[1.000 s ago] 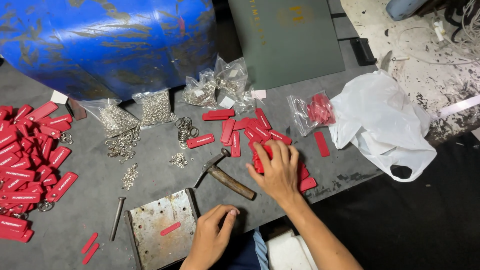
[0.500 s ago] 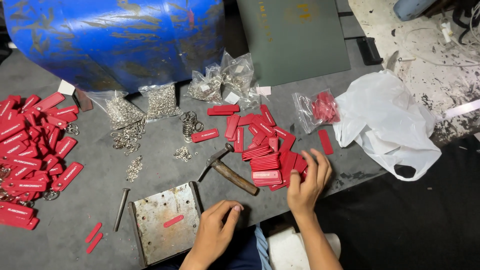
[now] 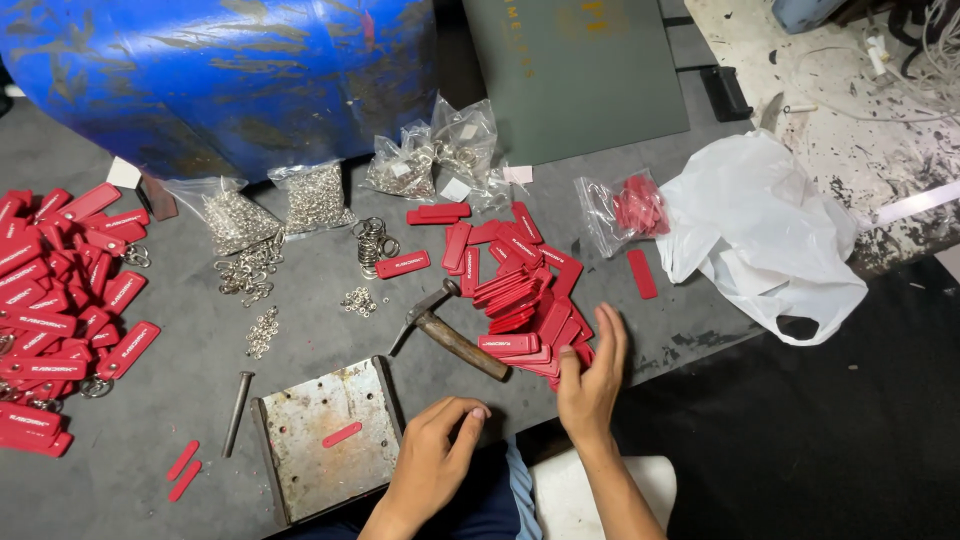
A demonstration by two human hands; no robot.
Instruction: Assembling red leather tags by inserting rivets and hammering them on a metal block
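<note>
The right hand (image 3: 592, 385) sat at the lower centre-right of the frame, fingers spread and cupped against the near edge of a loose stack of red tags (image 3: 530, 310). Its thumb pressed on the lowest tag while the fingertips curled round the stack's right side; it was gathering rather than pinching any single piece, and nothing was lifted clear. The stack lay directly above and slightly left of that hand in the frame, touching it, with most tags' long axes running roughly left to right, a few tilted toward the upper right.

The left hand (image 3: 432, 462) rested lower centre, fingers loosely curled and holding nothing, its fingertips just beside the right edge of a scuffed metal plate (image 3: 310, 465). A single red tag (image 3: 342, 434) lay on that plate, apart from the hand, slanting up to the right. The left hand was the nearer one to this tag; the right was the nearer one to the stack.

Between the hands and the stack lay a hammer (image 3: 445, 330), handle pointing toward the lower right. Bags of metal rings (image 3: 315, 195) stood at the upper centre, a large heap of finished red tags (image 3: 60, 310) at the left edge, a white plastic bag (image 3: 765, 235) at the right.
</note>
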